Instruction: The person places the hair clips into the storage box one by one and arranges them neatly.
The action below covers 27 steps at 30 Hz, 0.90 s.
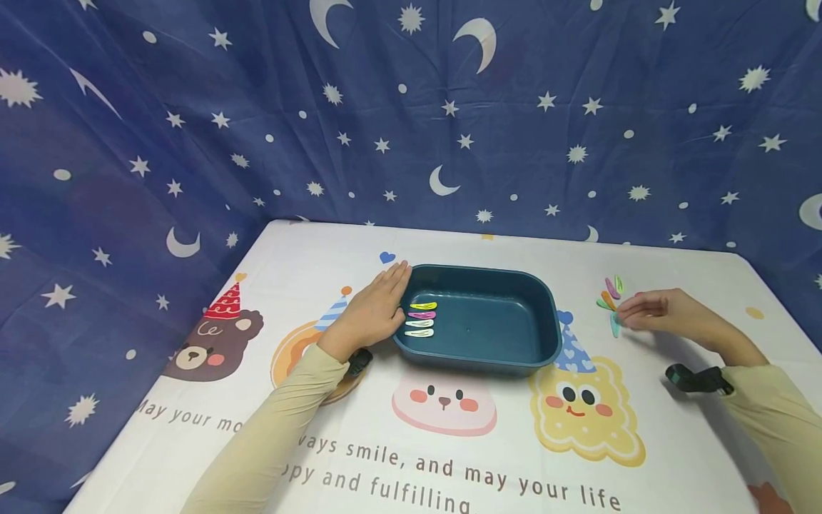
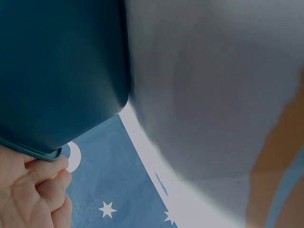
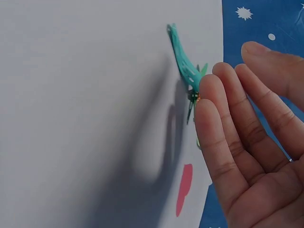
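Sleeves (image 1: pixel 272 432) reach over the table (image 1: pixel 648 264); left hand (image 1: pixel 372 308) rests, fingers together, against the bin (image 1: pixel 475 362); right hand (image 1: pixel 677 315), thumb and fingers apart, is beside loose clips (image 1: pixel 609 300)

a cloth-walled corner with a child-like theme; whether it belongs to a home or a studio cannot be told. navy fabric (image 1: pixel 385 171) with white moons (image 1: pixel 486 36) and stars (image 1: pixel 220 38) hangs beyond the left hand (image 1: pixel 374 307) and the right hand (image 1: pixel 683 321), and also off to the left hand's outer side. beneath both hands, the counter (image 1: pixel 334 246) wears a white covering (image 1: pixel 681 442) printed with a party-hatted bear (image 1: pixel 221 351) and cheerful lettering (image 1: pixel 427 495).
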Each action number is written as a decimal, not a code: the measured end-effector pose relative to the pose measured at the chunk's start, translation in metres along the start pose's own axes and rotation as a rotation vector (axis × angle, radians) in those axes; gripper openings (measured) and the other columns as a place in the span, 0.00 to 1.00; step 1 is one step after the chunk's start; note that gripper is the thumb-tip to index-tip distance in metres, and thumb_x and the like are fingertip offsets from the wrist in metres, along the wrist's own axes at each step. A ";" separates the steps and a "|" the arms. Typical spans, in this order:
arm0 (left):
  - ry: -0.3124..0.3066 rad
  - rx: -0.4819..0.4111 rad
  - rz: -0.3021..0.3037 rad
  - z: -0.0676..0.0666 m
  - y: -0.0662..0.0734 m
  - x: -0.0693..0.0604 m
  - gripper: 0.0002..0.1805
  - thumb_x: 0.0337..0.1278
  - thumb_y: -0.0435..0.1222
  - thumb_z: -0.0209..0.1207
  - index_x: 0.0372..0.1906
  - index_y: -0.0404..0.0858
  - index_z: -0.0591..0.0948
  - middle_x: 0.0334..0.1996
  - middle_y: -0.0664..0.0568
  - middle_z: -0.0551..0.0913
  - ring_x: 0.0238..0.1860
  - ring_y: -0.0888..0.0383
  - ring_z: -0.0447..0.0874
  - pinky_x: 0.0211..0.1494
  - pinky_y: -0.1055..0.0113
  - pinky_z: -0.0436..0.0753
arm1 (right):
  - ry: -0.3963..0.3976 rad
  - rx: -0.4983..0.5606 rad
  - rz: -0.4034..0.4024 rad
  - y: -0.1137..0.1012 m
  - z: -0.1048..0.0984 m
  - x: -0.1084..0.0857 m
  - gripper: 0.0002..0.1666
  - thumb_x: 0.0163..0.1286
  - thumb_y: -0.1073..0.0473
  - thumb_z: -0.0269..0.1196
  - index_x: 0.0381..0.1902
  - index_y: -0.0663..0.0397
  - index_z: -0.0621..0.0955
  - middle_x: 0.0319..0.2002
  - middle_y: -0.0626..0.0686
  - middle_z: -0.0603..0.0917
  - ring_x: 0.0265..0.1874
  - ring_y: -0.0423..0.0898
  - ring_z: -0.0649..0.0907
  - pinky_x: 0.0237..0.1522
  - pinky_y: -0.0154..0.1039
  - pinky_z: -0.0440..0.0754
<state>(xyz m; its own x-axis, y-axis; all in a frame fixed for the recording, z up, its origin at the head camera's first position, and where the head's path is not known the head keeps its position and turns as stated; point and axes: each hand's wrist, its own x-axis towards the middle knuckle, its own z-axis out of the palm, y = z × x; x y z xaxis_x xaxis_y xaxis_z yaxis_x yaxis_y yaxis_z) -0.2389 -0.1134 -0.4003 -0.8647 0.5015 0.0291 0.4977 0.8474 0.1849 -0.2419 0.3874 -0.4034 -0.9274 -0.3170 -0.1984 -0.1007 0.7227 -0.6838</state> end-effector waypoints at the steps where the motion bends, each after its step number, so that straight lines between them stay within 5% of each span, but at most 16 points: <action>1: 0.001 0.001 0.001 0.000 0.000 0.000 0.38 0.61 0.37 0.44 0.74 0.33 0.48 0.75 0.45 0.47 0.76 0.51 0.42 0.78 0.59 0.48 | 0.004 0.006 -0.001 -0.001 0.000 0.001 0.23 0.61 0.57 0.65 0.50 0.67 0.78 0.38 0.41 0.87 0.36 0.26 0.82 0.38 0.22 0.79; 7: 0.005 0.003 0.000 0.000 -0.001 0.001 0.38 0.60 0.37 0.45 0.74 0.33 0.48 0.75 0.45 0.47 0.76 0.52 0.42 0.78 0.59 0.48 | 0.013 0.016 -0.012 -0.007 -0.002 0.010 0.24 0.61 0.58 0.65 0.51 0.68 0.78 0.38 0.38 0.86 0.37 0.24 0.81 0.38 0.22 0.79; 17: 0.000 0.002 -0.008 0.001 -0.001 0.001 0.38 0.61 0.37 0.45 0.74 0.34 0.47 0.75 0.46 0.47 0.76 0.53 0.42 0.78 0.60 0.47 | -0.030 0.024 -0.016 -0.014 0.000 0.021 0.23 0.61 0.62 0.64 0.51 0.71 0.77 0.43 0.55 0.87 0.37 0.24 0.82 0.38 0.22 0.80; 27: 0.004 0.011 0.000 0.002 -0.001 0.001 0.38 0.61 0.37 0.45 0.74 0.34 0.47 0.75 0.46 0.47 0.76 0.53 0.42 0.78 0.60 0.47 | -0.038 -0.016 0.023 -0.007 -0.003 0.021 0.25 0.59 0.58 0.66 0.51 0.68 0.78 0.44 0.58 0.86 0.37 0.23 0.80 0.39 0.24 0.80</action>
<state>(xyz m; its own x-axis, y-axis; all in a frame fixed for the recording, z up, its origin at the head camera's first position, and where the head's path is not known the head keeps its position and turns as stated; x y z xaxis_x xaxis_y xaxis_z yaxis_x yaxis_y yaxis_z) -0.2405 -0.1132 -0.4025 -0.8651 0.5006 0.0330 0.4982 0.8495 0.1737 -0.2612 0.3774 -0.4007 -0.9153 -0.3232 -0.2402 -0.0859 0.7395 -0.6677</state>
